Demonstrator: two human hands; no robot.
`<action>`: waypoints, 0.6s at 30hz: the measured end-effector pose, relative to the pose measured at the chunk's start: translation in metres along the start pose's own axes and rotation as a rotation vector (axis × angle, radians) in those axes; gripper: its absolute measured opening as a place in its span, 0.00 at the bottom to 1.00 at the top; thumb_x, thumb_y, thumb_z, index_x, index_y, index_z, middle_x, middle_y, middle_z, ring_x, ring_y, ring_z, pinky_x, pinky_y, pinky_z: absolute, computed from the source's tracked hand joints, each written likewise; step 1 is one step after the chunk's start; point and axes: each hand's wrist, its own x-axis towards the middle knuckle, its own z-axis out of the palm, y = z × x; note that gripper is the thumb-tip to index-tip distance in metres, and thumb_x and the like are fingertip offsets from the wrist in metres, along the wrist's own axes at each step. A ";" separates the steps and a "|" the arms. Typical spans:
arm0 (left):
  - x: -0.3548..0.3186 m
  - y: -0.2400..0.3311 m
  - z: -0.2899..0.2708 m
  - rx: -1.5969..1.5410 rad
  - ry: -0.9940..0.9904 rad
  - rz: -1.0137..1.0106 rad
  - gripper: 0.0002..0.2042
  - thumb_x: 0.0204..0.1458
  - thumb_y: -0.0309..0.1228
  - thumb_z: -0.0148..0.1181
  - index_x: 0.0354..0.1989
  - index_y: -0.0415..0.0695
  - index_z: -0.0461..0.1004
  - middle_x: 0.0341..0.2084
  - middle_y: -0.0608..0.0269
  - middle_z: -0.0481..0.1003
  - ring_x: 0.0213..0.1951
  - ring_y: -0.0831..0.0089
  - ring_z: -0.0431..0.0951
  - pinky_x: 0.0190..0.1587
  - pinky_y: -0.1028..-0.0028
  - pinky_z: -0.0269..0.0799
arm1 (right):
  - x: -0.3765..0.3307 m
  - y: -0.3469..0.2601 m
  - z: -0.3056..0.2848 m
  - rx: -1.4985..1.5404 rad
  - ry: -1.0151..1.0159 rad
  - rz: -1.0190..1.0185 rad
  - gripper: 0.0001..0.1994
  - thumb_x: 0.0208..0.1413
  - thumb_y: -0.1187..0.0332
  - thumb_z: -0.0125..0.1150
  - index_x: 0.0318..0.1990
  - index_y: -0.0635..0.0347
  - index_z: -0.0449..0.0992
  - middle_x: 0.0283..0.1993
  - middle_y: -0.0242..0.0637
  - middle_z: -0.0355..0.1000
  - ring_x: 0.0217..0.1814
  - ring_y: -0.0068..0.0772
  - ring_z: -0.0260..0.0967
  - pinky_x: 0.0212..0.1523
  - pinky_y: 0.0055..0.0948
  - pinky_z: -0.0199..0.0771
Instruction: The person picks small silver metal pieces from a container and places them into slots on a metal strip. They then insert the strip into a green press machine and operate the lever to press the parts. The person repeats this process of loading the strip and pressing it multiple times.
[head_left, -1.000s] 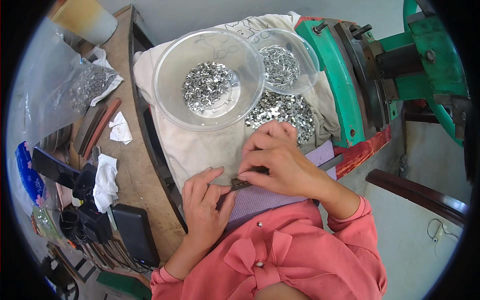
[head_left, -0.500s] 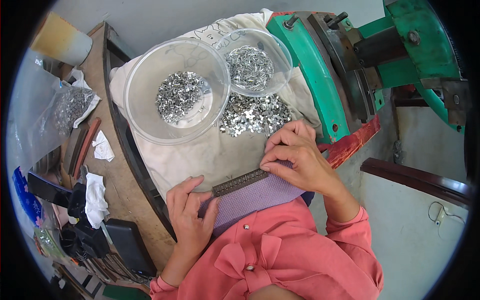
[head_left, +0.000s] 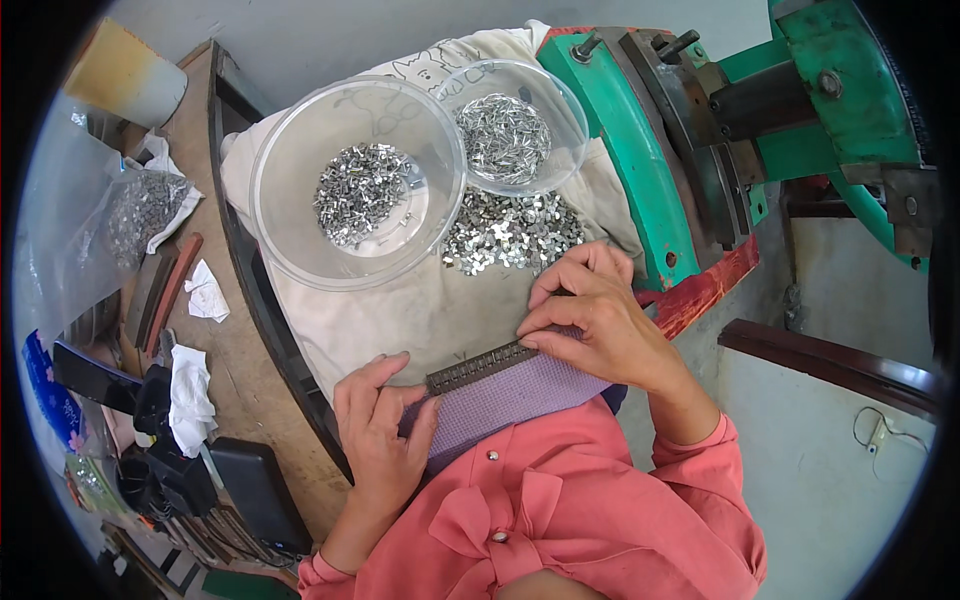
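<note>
A dark metal bar with a row of slots (head_left: 478,367) lies along the far edge of a purple woven cloth (head_left: 505,400) in front of me. My left hand (head_left: 380,415) grips the bar's left end between thumb and fingers. At the right end, my right hand (head_left: 595,312) is closed in a pinch, thumb and forefinger meeting over the slots. Whatever small piece sits between those fingertips is hidden. Just beyond the right hand lies a loose heap of small shiny flat metal pieces (head_left: 515,235).
Beyond stand a large clear tub (head_left: 265,225) of short metal bits and a smaller clear bowl (head_left: 570,125) of thin metal pins, on a pale cloth (head_left: 335,325). A green press (head_left: 640,170) rises at the right. A wooden table (head_left: 245,385) with tissues and a black case (head_left: 260,490) is left.
</note>
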 end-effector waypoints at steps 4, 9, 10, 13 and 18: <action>0.000 -0.001 0.001 -0.008 0.003 -0.002 0.12 0.38 0.20 0.73 0.31 0.40 0.76 0.51 0.55 0.77 0.53 0.53 0.73 0.54 0.59 0.69 | 0.006 -0.006 0.005 0.028 -0.006 -0.023 0.07 0.44 0.62 0.76 0.33 0.46 0.86 0.42 0.20 0.72 0.56 0.35 0.62 0.61 0.41 0.49; 0.000 -0.001 0.000 0.000 -0.002 0.000 0.12 0.38 0.21 0.73 0.32 0.40 0.76 0.51 0.55 0.77 0.53 0.53 0.73 0.54 0.59 0.68 | 0.014 -0.012 0.012 0.014 -0.026 -0.097 0.08 0.44 0.61 0.76 0.33 0.46 0.85 0.42 0.20 0.72 0.57 0.35 0.62 0.61 0.42 0.49; -0.001 -0.001 0.000 0.002 -0.002 0.002 0.13 0.38 0.21 0.73 0.32 0.40 0.76 0.51 0.55 0.77 0.53 0.53 0.73 0.54 0.59 0.68 | 0.015 -0.012 0.013 0.013 -0.032 -0.101 0.08 0.44 0.61 0.76 0.32 0.46 0.85 0.42 0.20 0.71 0.57 0.35 0.62 0.61 0.42 0.49; -0.001 -0.001 0.000 0.004 -0.001 0.003 0.13 0.38 0.21 0.73 0.33 0.40 0.76 0.51 0.55 0.77 0.53 0.53 0.73 0.54 0.59 0.68 | 0.017 -0.012 0.016 0.022 -0.052 -0.104 0.07 0.44 0.62 0.76 0.31 0.47 0.84 0.42 0.20 0.71 0.57 0.34 0.62 0.61 0.42 0.49; 0.000 -0.002 0.001 -0.008 0.000 0.006 0.14 0.38 0.21 0.73 0.35 0.40 0.77 0.50 0.55 0.77 0.52 0.53 0.73 0.54 0.59 0.68 | 0.019 -0.011 0.016 0.054 -0.070 -0.077 0.06 0.44 0.64 0.75 0.30 0.47 0.84 0.41 0.20 0.71 0.56 0.33 0.62 0.61 0.42 0.49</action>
